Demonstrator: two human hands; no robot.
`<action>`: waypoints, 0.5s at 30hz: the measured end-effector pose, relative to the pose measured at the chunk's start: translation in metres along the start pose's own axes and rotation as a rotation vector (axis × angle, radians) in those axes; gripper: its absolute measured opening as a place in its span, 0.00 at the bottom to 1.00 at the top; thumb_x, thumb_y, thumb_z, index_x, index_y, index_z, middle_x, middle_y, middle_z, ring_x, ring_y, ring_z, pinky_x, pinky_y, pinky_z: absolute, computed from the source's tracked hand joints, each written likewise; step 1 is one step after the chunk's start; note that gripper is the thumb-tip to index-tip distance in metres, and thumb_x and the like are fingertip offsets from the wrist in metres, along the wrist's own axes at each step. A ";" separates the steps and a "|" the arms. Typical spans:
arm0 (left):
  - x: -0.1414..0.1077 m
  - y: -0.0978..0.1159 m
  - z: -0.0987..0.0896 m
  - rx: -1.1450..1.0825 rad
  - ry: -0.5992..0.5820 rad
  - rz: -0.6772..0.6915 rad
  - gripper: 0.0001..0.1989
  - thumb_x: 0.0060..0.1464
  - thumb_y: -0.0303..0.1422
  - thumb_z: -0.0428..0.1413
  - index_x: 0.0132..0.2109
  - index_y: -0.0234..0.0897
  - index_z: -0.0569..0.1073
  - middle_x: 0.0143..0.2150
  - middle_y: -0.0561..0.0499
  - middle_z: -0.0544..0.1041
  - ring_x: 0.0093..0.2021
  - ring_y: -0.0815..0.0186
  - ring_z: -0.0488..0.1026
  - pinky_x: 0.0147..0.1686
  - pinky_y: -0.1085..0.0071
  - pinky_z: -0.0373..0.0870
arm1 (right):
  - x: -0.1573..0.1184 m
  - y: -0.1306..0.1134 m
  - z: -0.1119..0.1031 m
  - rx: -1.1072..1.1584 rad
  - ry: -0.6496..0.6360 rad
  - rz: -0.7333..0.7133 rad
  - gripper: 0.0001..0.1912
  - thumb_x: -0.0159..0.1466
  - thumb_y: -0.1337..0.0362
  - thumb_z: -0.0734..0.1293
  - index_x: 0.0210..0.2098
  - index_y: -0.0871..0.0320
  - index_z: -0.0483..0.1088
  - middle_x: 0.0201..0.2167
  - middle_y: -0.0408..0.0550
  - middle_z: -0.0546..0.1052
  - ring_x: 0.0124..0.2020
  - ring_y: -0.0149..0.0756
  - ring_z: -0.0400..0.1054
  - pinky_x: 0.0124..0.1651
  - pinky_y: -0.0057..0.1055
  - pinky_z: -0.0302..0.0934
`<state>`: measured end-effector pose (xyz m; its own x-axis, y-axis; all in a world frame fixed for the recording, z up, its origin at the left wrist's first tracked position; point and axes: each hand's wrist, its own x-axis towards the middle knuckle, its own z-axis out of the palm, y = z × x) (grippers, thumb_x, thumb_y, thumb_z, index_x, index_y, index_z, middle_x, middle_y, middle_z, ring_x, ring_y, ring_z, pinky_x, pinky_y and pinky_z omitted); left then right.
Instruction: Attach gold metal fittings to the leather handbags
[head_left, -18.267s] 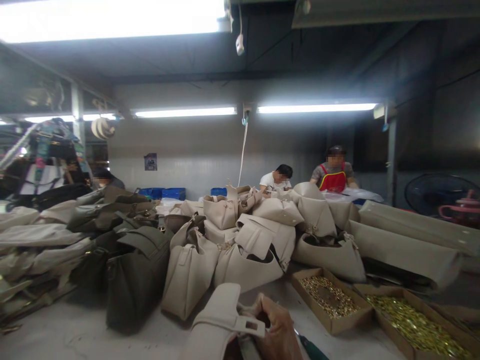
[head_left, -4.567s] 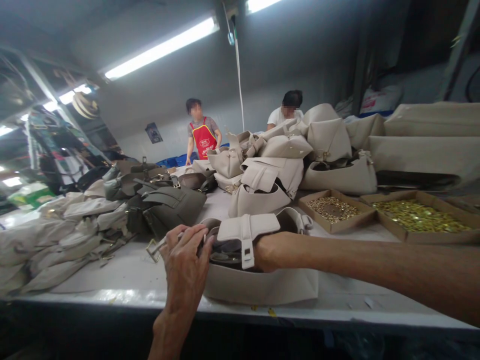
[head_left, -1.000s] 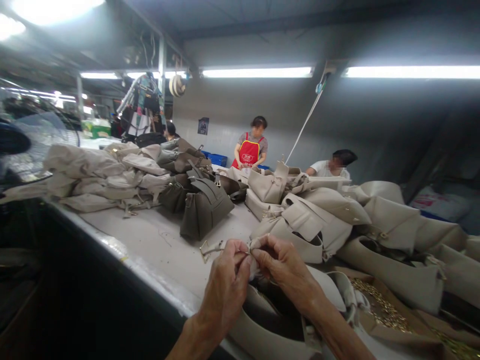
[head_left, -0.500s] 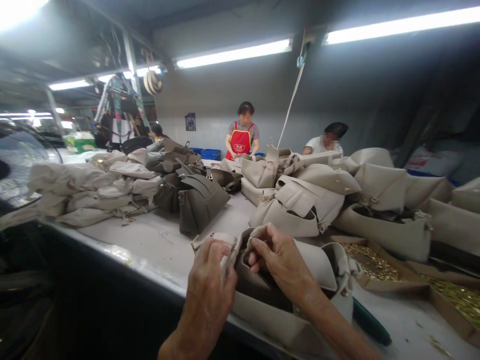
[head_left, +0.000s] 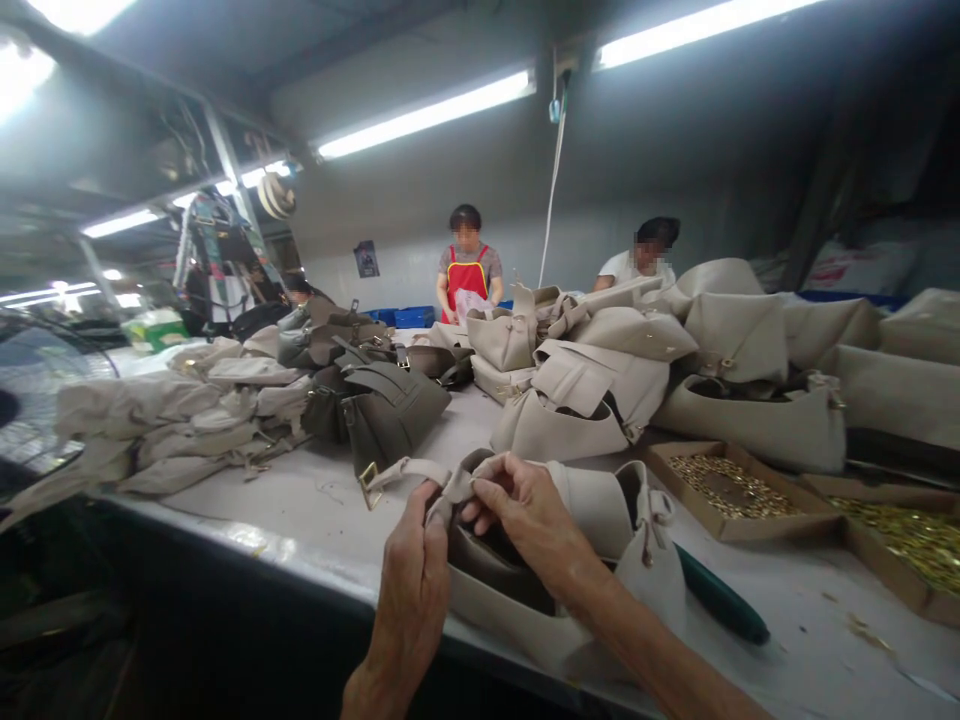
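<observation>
A beige handbag (head_left: 600, 500) lies at the table's front edge with its dark inside facing up. My left hand (head_left: 416, 570) is closed on the bag's left end, where a beige strap (head_left: 420, 468) with a gold buckle (head_left: 369, 485) sticks out to the left. My right hand (head_left: 525, 505) pinches the bag's edge near the base of that strap, fingertips curled inward over the opening. Whether a small piece sits between those fingertips is too small to tell. A dark green handle (head_left: 724, 597) pokes out from beside the bag's right end.
Cardboard trays of gold metal pieces stand at right, one tray (head_left: 735, 525) nearer the bag. Beige handbags (head_left: 592, 385) pile up behind, dark grey bags (head_left: 394, 410) and a heap of beige pouches (head_left: 187, 400) to the left. Two people work across the table.
The view has shifted slightly to the right. The strap's gold buckle now shows plainly left of my hands. Both hands still grip the same end of the handbag.
</observation>
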<state>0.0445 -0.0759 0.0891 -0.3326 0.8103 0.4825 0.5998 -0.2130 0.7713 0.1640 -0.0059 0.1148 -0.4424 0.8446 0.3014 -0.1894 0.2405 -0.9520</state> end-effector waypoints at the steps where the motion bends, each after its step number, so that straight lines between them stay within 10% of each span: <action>1: 0.000 0.000 0.000 -0.008 -0.008 0.005 0.19 0.62 0.36 0.39 0.55 0.33 0.64 0.54 0.41 0.71 0.54 0.60 0.68 0.49 0.65 0.66 | -0.001 0.000 0.000 0.031 0.002 -0.011 0.08 0.59 0.61 0.65 0.29 0.59 0.63 0.21 0.42 0.74 0.21 0.28 0.69 0.25 0.24 0.64; 10: 0.013 -0.002 0.006 0.025 0.065 -0.019 0.14 0.58 0.40 0.49 0.43 0.35 0.70 0.30 0.53 0.74 0.30 0.65 0.70 0.30 0.72 0.66 | 0.000 -0.003 -0.005 0.191 -0.067 -0.016 0.11 0.56 0.59 0.69 0.30 0.59 0.64 0.23 0.42 0.75 0.25 0.30 0.71 0.32 0.28 0.69; 15: 0.017 -0.004 0.010 0.006 0.156 0.051 0.13 0.60 0.40 0.48 0.37 0.36 0.71 0.32 0.52 0.72 0.35 0.65 0.69 0.36 0.73 0.65 | -0.005 -0.003 -0.005 0.131 -0.103 -0.056 0.08 0.57 0.62 0.68 0.30 0.60 0.65 0.22 0.42 0.74 0.24 0.29 0.69 0.31 0.27 0.67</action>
<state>0.0430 -0.0557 0.0901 -0.4098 0.7040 0.5800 0.6229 -0.2486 0.7418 0.1715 -0.0080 0.1160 -0.5137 0.7767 0.3644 -0.3257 0.2163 -0.9204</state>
